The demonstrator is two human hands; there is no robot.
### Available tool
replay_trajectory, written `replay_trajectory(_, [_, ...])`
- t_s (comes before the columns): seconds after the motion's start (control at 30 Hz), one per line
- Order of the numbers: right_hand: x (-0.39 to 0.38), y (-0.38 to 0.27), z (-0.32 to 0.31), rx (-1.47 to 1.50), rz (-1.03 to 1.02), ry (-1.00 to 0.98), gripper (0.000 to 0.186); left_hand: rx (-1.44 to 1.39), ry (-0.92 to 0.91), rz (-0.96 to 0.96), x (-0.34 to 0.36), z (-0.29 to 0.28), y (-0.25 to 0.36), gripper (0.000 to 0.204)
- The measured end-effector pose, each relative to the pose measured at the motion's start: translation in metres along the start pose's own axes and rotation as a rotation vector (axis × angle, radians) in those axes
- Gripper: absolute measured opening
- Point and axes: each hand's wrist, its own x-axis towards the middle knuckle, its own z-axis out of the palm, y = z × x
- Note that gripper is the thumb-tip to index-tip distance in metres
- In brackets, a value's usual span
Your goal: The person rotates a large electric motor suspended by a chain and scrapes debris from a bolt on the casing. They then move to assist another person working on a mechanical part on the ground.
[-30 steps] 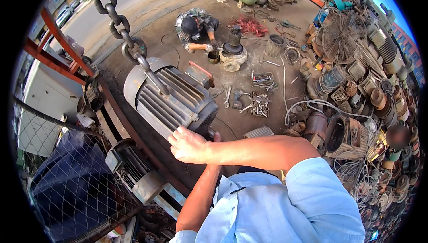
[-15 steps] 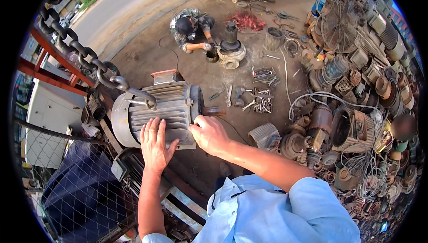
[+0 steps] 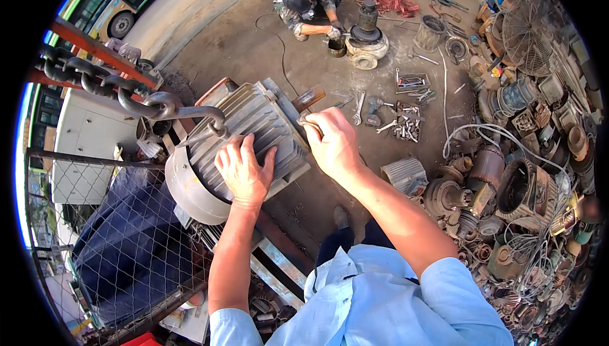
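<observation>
A grey finned electric motor (image 3: 269,121) hangs in front of me, tilted, from a hook (image 3: 190,114) on a heavy chain (image 3: 101,79). Its shaft (image 3: 309,99) points away to the upper right, and a rounded cover (image 3: 196,187) closes the near end. My left hand (image 3: 244,169) lies on the fins with its fingers spread and thumb out. Just beyond the motor's right side, below the shaft, my right hand (image 3: 335,144) is closed. A small greyish bit shows at its fingertips, too small to name.
Wire mesh fence (image 3: 133,232) and a dark blue cover (image 3: 127,251) stand at left. Ahead, a co-worker (image 3: 304,6) crouches by a pump (image 3: 368,45). Wrenches (image 3: 360,108) and a drill (image 3: 371,117) lie on the ground. Scrap motor parts (image 3: 501,187) pile up at right.
The motor has swung round, its shaft end now pointing farther up the view. My right hand has come off its edge, farther right and up. A bus has appeared at upper left.
</observation>
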Motion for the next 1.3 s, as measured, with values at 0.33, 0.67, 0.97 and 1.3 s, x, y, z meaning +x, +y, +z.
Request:
replay_trajectory(0.33, [-0.005,0.023,0.065,0.045,-0.01,-0.107,0.01,0.112,-0.012,-0.128,-0.008,0.003,-0.008,0.062])
replay_trajectory(0.67, [-0.036,0.03,0.08,0.065,0.029,-0.17,0.02,0.191,0.005,-0.14,-0.02,-0.001,-0.028,0.057])
replay_trajectory(0.97, [-0.021,0.134,0.038,0.212,0.498,-0.037,0.012,0.257,0.097,-0.229,-0.009,0.013,-0.049,0.059])
replay_trajectory(1.3, [0.045,0.335,-0.042,0.153,0.94,-0.073,0.028,0.542,0.07,-0.384,0.004,0.033,-0.04,0.049])
